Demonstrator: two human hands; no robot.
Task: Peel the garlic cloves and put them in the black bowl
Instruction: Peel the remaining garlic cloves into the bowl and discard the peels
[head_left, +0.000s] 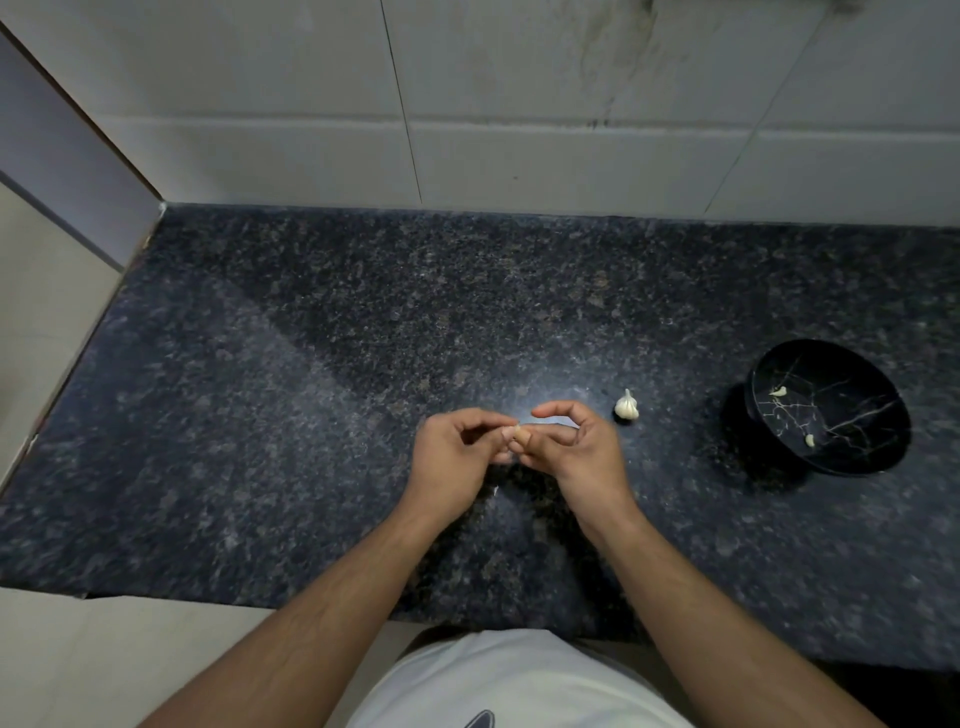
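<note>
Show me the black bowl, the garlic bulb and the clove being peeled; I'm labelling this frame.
black bowl (852, 470): head view, on its near rim.
garlic bulb (626, 406): head view, middle of the bulb on the counter.
clove (520, 435): head view, its visible part pinched between both hands' fingertips.

Both hands (511, 447) pinch a garlic clove (518, 435); 2 peeled cloves (778, 392) in black bowl (852, 465).

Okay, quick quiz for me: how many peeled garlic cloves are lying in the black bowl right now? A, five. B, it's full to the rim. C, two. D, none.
C: two pale peeled cloves show inside the black bowl, one clove near its far side and another clove nearer the front, while both hands work a further clove between their fingertips.
</note>
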